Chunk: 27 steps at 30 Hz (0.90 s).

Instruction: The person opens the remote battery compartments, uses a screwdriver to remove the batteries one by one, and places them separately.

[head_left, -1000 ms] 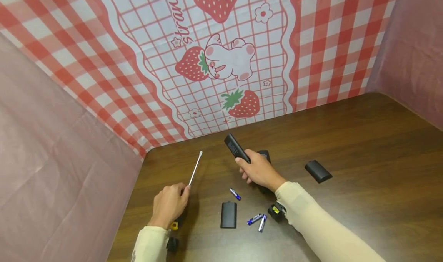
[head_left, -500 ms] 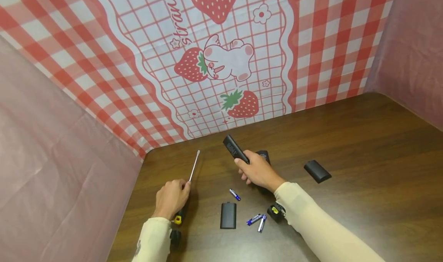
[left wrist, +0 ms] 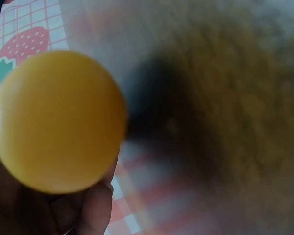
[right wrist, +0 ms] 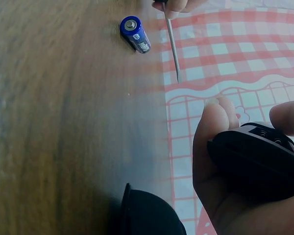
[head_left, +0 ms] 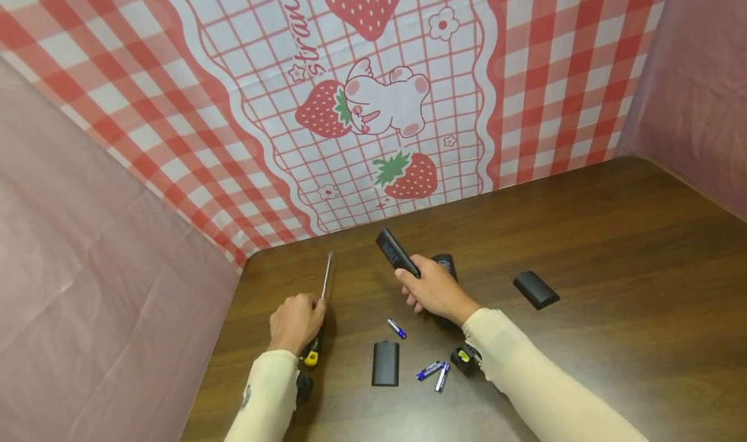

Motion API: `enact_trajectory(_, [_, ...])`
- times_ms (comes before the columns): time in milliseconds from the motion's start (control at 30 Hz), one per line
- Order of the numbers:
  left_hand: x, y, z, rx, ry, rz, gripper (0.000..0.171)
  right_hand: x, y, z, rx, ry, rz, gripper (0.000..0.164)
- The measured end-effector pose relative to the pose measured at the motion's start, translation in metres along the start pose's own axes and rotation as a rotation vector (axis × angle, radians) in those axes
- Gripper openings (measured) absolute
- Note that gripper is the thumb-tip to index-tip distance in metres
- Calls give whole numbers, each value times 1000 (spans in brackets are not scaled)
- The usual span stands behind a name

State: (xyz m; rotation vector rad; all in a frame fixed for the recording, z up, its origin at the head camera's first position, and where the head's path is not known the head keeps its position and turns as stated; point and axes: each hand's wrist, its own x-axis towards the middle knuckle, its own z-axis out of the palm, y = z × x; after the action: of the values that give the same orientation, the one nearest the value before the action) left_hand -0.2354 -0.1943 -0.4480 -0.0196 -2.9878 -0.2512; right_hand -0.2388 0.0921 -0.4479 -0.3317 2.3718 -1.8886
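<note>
My left hand grips a screwdriver by its black-and-yellow handle, the thin metal shaft pointing away from me. The handle's round yellow end fills much of the left wrist view. In my right hand is a black oblong device, held up over the table between thumb and fingers. The right wrist view shows an opening with metal springs in that device. Behind my right hand a second black object is partly hidden. The screwdriver tip and the device are apart.
On the brown wooden table lie one loose blue battery and two more blue batteries close together. A flat black cover lies between my arms, and another black cover lies to the right. A strawberry-print cloth hangs behind.
My left hand has moved forward and right with the screwdriver, whose tip has swung slightly left. More of the yellow handle end shows. My right hand and the device have stayed nearly still.
</note>
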Motion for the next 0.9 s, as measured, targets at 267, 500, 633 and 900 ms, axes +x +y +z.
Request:
enact_trajectory(267, [7,0,3,42,21,1,25,0,1,0,-4,-4,1,23])
enact_trajectory(500, [10,0,3,61,3,-9,24,0,1,1,1,-7,0,24])
enact_trajectory(633, [11,0,3,63,-28,-15,19,0,1,1,3,-14,3,24])
enact_trajectory(900, [11,-1,4,70,-64,-21,19,1,3,1,-3,-23,8,24])
